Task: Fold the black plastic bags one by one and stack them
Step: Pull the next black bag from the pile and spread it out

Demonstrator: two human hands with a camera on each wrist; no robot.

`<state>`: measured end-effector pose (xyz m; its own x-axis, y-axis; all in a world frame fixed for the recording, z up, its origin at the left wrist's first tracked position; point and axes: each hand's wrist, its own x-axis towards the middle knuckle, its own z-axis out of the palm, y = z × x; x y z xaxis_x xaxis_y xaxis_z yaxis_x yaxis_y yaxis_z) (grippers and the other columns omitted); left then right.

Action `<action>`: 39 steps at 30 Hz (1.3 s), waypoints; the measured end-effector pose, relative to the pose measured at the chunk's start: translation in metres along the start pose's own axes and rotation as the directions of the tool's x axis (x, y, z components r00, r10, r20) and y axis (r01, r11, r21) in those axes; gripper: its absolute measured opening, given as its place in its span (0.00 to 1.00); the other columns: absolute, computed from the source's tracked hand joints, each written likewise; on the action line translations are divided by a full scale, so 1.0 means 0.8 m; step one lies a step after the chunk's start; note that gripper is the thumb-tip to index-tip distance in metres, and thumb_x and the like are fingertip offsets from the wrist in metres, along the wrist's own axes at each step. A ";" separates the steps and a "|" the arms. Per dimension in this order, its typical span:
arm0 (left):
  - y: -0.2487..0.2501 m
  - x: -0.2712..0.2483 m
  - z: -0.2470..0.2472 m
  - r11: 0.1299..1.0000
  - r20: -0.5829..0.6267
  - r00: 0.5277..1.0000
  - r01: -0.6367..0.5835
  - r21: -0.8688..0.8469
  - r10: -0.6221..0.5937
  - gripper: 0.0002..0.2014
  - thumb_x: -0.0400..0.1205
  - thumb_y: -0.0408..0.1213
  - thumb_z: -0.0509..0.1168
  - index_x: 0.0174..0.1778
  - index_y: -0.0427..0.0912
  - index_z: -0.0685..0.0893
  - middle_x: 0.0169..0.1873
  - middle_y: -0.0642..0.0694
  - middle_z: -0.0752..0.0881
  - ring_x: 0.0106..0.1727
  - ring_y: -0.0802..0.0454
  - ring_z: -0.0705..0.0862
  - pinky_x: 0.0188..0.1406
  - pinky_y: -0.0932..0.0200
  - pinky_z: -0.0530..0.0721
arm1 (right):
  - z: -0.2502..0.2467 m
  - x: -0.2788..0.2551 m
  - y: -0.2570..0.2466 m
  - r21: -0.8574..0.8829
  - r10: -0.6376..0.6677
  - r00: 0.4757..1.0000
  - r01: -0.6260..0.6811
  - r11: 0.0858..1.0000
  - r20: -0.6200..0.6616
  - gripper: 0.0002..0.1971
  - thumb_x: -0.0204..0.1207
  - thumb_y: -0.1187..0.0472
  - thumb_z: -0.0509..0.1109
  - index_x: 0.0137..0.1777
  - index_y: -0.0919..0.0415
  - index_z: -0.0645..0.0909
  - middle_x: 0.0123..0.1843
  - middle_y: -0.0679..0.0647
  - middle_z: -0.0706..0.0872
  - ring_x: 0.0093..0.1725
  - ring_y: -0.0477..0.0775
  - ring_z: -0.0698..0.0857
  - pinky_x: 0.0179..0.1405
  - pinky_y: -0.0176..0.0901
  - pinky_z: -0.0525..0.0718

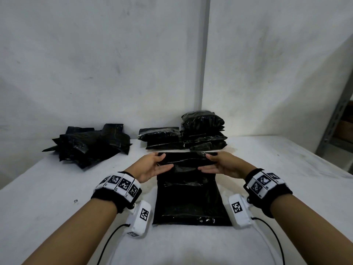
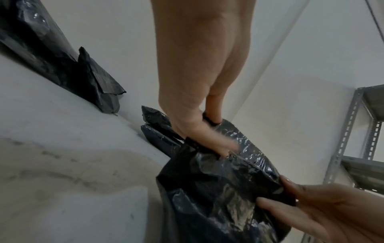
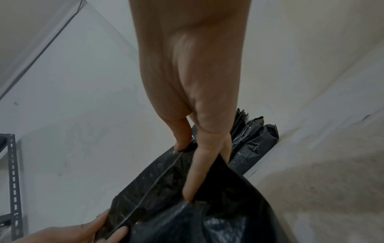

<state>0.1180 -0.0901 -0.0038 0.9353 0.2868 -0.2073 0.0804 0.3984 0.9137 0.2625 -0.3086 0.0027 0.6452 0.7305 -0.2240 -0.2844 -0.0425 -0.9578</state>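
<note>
Pinching the far corners of a black plastic bag (image 1: 191,199) lying lengthwise toward the worktop's (image 1: 57,197) near edge, the left hand (image 1: 152,166) and right hand (image 1: 222,165) lift its far end, folded stack (image 1: 202,131) just beyond, unfolded pile (image 1: 89,144) far-left.

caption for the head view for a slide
Both hands, left and right, lift a black bag's far edge to fold it.

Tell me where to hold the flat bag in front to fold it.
Hold the bag at its two far corners, one from each side, as the left hand and right hand do now. It lies flat, near edge toward the person, so pinching the lifted far edge lets it roll over evenly toward that near edge.
</note>
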 end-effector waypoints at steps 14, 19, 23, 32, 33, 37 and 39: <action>-0.017 0.000 -0.024 0.964 0.013 1.000 0.014 0.264 -0.018 0.05 0.83 0.37 0.65 0.51 0.41 0.78 0.53 0.41 0.84 0.56 0.42 0.85 0.65 0.50 0.81 | -0.020 -0.009 0.018 -0.410 -0.036 0.995 -0.005 0.912 -0.092 0.09 0.77 0.57 0.74 0.53 0.61 0.83 0.47 0.53 0.86 0.44 0.48 0.85 0.44 0.36 0.85; -0.013 -0.010 -0.024 0.873 -0.043 0.999 0.012 0.488 0.010 0.08 0.81 0.45 0.68 0.51 0.47 0.82 0.45 0.51 0.83 0.44 0.54 0.77 0.47 0.61 0.79 | -0.028 -0.016 0.014 -0.629 -0.099 0.981 -0.029 0.777 -0.168 0.13 0.71 0.47 0.78 0.47 0.54 0.88 0.38 0.47 0.81 0.30 0.46 0.69 0.30 0.35 0.67; -0.012 -0.021 -0.026 0.790 -0.029 0.999 0.004 0.613 0.018 0.13 0.80 0.46 0.69 0.56 0.42 0.85 0.38 0.51 0.78 0.30 0.58 0.72 0.30 0.67 0.68 | -0.029 -0.027 0.010 -0.641 -0.057 0.991 -0.035 0.767 -0.122 0.15 0.74 0.49 0.76 0.53 0.59 0.86 0.32 0.45 0.85 0.23 0.41 0.75 0.25 0.32 0.69; -0.012 -0.059 -0.014 0.701 -0.021 1.000 0.007 0.713 0.011 0.14 0.78 0.46 0.72 0.54 0.42 0.88 0.28 0.52 0.82 0.29 0.57 0.85 0.23 0.69 0.64 | -0.032 -0.051 0.017 -0.557 0.084 0.996 -0.077 0.827 -0.013 0.24 0.73 0.44 0.74 0.59 0.63 0.86 0.52 0.56 0.92 0.48 0.49 0.90 0.50 0.40 0.86; -0.012 -0.063 -0.013 0.707 -0.017 1.000 0.012 0.707 0.000 0.15 0.77 0.45 0.72 0.55 0.40 0.88 0.31 0.52 0.86 0.32 0.57 0.87 0.23 0.69 0.65 | -0.032 -0.053 0.018 -0.559 0.105 0.994 -0.095 0.824 -0.015 0.24 0.74 0.42 0.73 0.57 0.63 0.87 0.51 0.57 0.92 0.48 0.49 0.91 0.52 0.42 0.87; -0.014 -0.081 -0.008 0.689 0.000 0.997 0.056 0.722 -0.082 0.19 0.77 0.53 0.71 0.55 0.43 0.88 0.47 0.51 0.92 0.40 0.58 0.88 0.30 0.70 0.73 | -0.040 -0.058 0.024 -0.590 0.170 0.985 -0.134 0.796 0.006 0.12 0.77 0.54 0.74 0.54 0.62 0.89 0.51 0.57 0.92 0.48 0.47 0.91 0.58 0.44 0.87; -0.015 -0.086 -0.006 0.686 -0.003 0.994 0.077 0.723 -0.109 0.21 0.78 0.58 0.66 0.54 0.45 0.89 0.47 0.50 0.92 0.41 0.56 0.88 0.32 0.70 0.75 | -0.043 -0.059 0.026 -0.596 0.199 0.980 -0.144 0.790 0.028 0.10 0.77 0.61 0.74 0.56 0.63 0.88 0.51 0.57 0.92 0.47 0.46 0.91 0.52 0.40 0.88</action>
<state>0.0511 -0.1107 -0.0021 0.9201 0.2441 -0.3064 0.3764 -0.3345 0.8640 0.2504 -0.3676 -0.0127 0.5557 0.7260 -0.4051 0.1052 -0.5447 -0.8320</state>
